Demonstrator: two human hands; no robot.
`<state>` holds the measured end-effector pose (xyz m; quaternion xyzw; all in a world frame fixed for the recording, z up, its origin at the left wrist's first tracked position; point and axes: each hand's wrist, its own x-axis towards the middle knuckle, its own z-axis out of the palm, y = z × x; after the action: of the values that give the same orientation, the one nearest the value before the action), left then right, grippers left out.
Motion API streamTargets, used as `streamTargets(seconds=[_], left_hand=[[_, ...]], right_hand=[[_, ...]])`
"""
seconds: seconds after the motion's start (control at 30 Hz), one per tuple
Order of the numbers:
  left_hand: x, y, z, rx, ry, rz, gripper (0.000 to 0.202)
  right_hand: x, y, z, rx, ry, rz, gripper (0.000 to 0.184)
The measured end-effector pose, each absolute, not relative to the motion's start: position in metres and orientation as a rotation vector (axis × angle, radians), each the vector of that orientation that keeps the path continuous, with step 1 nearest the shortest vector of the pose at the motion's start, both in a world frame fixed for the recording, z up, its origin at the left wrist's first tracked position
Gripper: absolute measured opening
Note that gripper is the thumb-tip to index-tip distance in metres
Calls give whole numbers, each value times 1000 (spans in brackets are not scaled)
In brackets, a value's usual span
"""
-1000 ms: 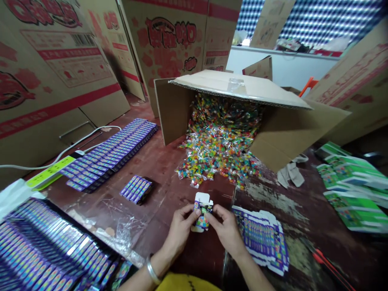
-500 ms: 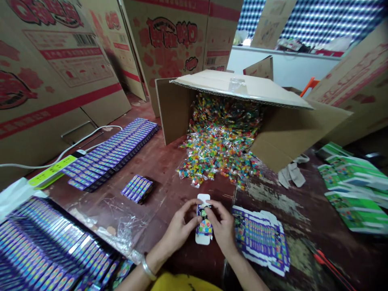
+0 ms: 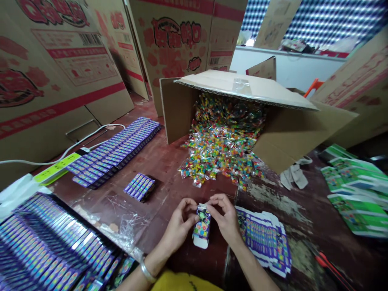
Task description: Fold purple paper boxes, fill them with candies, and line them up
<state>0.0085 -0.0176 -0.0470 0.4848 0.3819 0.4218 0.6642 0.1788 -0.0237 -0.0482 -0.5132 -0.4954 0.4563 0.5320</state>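
Note:
A small purple candy box with a cartoon print is held between my hands above the dark red table. Its near end flap sticks out, white and unfolded. My left hand pinches the box's left side near the top. At the upper right corner, the fingers of my right hand are closed on the box's far end, where the flap now looks folded in. Flattened purple box blanks lie in an overlapping row to the right of my right hand.
Candy packets spill from a tipped cardboard carton ahead. Finished-looking purple boxes stand in rows at left, with a small group nearer. Green cartons, red-handled scissors and a power strip are at the sides.
The white flap at the box's far end has gone from standing out to folded in. The box has tilted slightly, and my right hand has moved up to its top corner.

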Motion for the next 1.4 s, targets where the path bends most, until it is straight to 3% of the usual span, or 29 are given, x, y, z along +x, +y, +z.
streamTargets(seconds=[0.4,0.6,0.73,0.87,0.9,1.03,1.1,1.2,1.3,1.4], left_hand=[[7,-24,-43,1185,961,955,23],[6,-23,-41,1186,946,904,45],[3,-21,-42,1187,973,861,46],[1,-19,-43,1192,1001,889,32],[1,-18,-44,1188,1009,904,28],[0,-14,-47,1096,1013,947,26],[-2,-13,-52,1107,1052,945,24],[-9,-12,-59,1208,1166,884,27],[-17,-11,-61,1164,1223,852,28],[-24,-12,-56,988,1209,837,37]], right_hand=[[191,-5,-42,-1290,-1268,1414,20],[197,3,-40,-1237,-1147,1621,26],[196,1,-39,-1264,-1308,1466,25],[188,-15,-29,-1321,-1583,1157,18],[185,-20,-26,-1334,-1645,1130,21],[180,-36,-24,-1409,-1880,1001,80],[186,-31,-27,-1395,-1954,989,87],[203,-4,-33,-1439,-1873,950,63],[212,33,-40,-1594,-1863,571,28],[199,59,-50,-1524,-2073,340,23]])
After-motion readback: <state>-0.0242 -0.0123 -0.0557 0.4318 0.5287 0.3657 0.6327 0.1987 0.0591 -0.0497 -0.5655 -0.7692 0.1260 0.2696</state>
